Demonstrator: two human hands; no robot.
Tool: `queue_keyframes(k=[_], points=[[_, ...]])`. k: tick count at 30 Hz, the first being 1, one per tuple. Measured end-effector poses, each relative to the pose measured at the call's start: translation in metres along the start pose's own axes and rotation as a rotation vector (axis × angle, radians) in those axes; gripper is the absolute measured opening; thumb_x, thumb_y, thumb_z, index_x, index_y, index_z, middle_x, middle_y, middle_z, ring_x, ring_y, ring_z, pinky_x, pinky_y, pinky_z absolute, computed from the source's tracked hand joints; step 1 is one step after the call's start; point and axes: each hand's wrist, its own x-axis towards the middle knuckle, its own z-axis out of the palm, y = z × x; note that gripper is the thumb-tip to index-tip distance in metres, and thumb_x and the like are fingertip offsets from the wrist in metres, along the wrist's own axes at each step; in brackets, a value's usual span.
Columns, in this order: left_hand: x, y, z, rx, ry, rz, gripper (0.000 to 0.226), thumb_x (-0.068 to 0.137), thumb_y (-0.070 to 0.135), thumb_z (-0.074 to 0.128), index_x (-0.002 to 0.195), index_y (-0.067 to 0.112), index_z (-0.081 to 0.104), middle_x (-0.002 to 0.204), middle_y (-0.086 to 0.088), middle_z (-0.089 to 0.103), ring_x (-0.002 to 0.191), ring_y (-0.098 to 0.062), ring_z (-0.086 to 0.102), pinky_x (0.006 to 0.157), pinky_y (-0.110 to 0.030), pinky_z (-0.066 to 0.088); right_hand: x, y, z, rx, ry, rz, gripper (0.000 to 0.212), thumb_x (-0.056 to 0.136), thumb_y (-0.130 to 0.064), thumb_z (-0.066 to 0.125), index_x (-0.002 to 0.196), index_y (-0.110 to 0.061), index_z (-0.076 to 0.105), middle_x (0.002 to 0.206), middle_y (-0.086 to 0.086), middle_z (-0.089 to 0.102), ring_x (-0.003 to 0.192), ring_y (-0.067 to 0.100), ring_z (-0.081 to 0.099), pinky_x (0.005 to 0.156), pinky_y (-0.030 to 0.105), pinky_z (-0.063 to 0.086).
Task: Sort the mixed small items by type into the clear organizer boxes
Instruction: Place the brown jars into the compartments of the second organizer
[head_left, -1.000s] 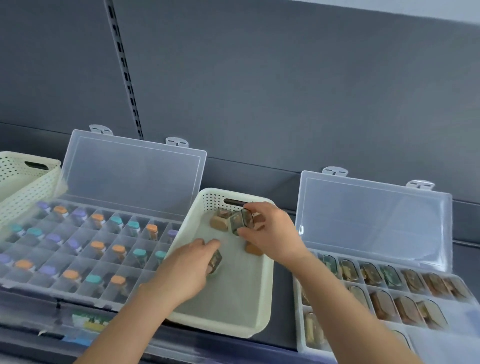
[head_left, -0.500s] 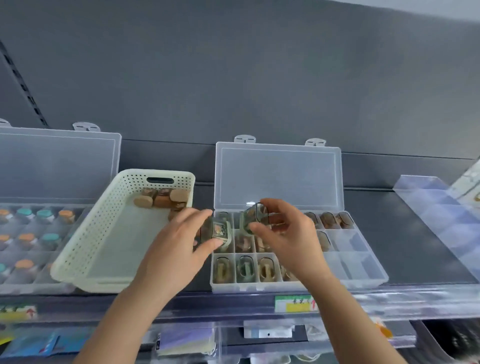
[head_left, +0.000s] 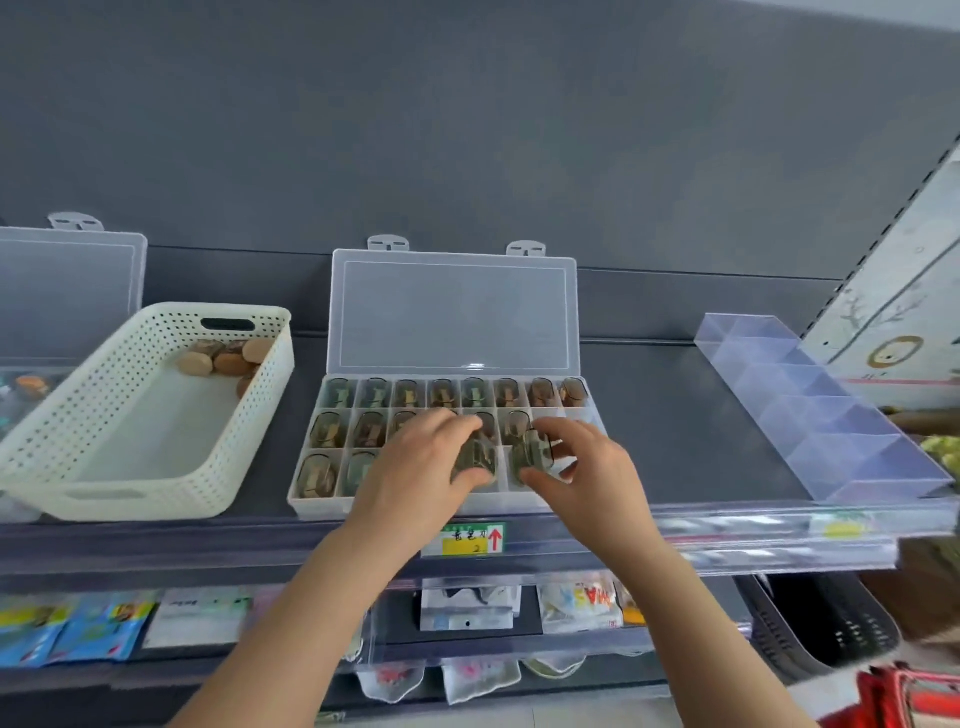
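1. Dead centre of the frame: clear organizer box (head_left: 311, 506) on the shelf (head_left: 675, 426), lid (head_left: 452, 312) standing open behind it.
2. Over the box's lower middle: left hand (head_left: 421, 467), fingers and thumb curled round a small clear vial (head_left: 475, 460).
3. Just beside it, to the right: right hand (head_left: 587, 467) pinching a second vial (head_left: 535, 452) the same way (brownish contents, too small to name), over the lower-right compartments.
4. Top row of the box packed with stored vials (head_left: 441, 393) edge to edge; middle row filled from the left, bare at the far right; bottom row showing two at the left, the rest hidden behind the hands.
5. Left of the frame: cream perforated basket (head_left: 156, 488) set askew on the shelf, a few cork-coloured pieces (head_left: 223, 358) bunched in its far corner.
6. Right of the frame: clear divided tray (head_left: 831, 415) lying slantwise, well apart from the box.
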Motion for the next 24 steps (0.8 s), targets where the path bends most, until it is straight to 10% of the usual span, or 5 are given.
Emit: queue_keyframes(k=[24], points=[[0.029, -0.003, 0.031, 0.226, -0.250, 0.027, 0.047, 0.093, 0.044, 0.053, 0.136, 0.027, 0.051, 0.128, 0.006, 0.054, 0.117, -0.013, 0.044, 0.101, -0.033, 0.034, 0.025, 0.021, 0.014, -0.296, -0.245, 0.003, 0.039, 0.087, -0.038, 0.064, 0.121, -0.019, 0.063, 0.114, 0.001, 0.055, 0.104, 0.017, 0.053, 0.085, 0.027, 0.047]])
